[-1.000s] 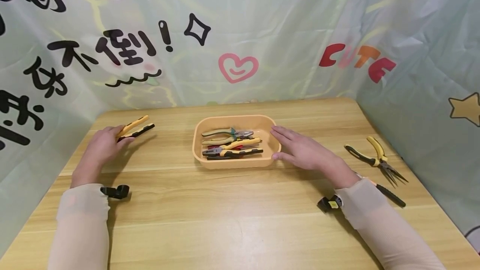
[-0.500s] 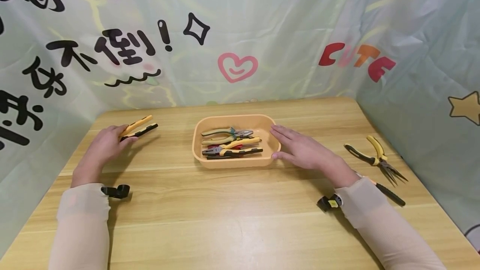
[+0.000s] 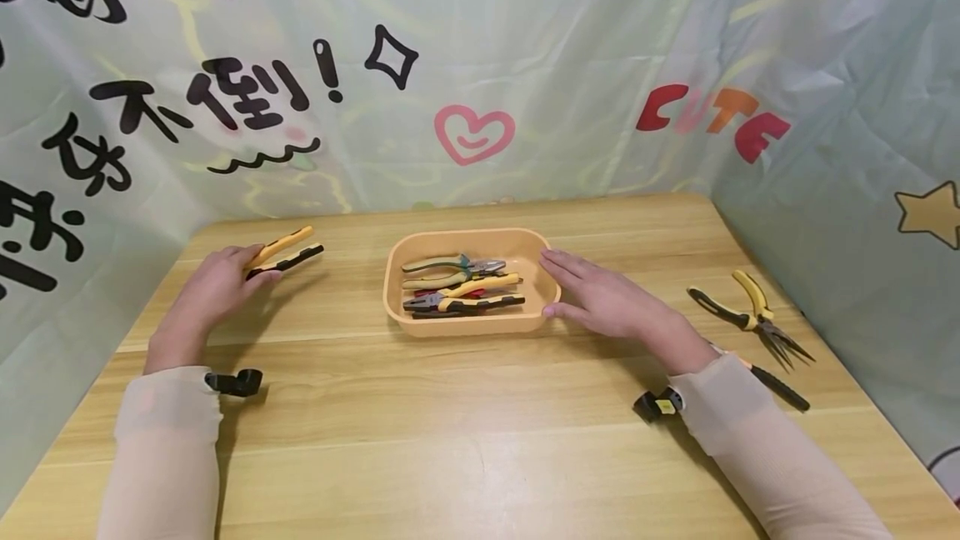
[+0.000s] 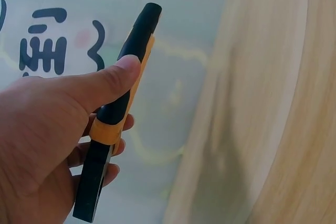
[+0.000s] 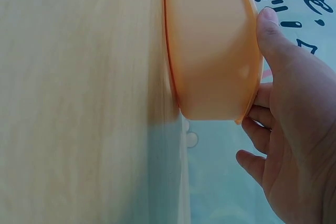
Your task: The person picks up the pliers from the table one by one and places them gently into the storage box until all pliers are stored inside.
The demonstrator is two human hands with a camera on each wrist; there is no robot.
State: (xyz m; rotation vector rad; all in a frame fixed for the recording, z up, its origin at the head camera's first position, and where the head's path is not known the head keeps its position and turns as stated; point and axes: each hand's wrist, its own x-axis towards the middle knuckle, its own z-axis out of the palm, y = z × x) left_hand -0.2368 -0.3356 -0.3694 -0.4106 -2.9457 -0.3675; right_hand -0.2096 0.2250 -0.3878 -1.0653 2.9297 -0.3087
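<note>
My left hand (image 3: 217,294) holds a pair of pliers (image 3: 281,257) over the left of the table, its yellow-and-black handles spread and pointing away to the right. In the left wrist view the thumb presses on a black grip of the pliers (image 4: 139,35), the fingers behind it; the dark head extends below. At the right end of an orange plastic bin (image 3: 468,327), my right hand (image 3: 607,298) rests with extended fingers and thumb on the rim. Inside lie several pliers, among them a pair with cream-and-green handles (image 3: 435,282) and a yellow-and-black pair (image 3: 487,303).
Long-nose pliers (image 3: 757,319) with yellow-and-black handles lie at the right of the wooden table (image 3: 450,440). Another tool with a dark handle (image 3: 780,387) is partly hidden by the right sleeve. A printed cloth (image 3: 562,48) stands behind and along both sides.
My left hand has moved slightly right, toward the bin, with the pliers in it. The right hand and the bin stay in place.
</note>
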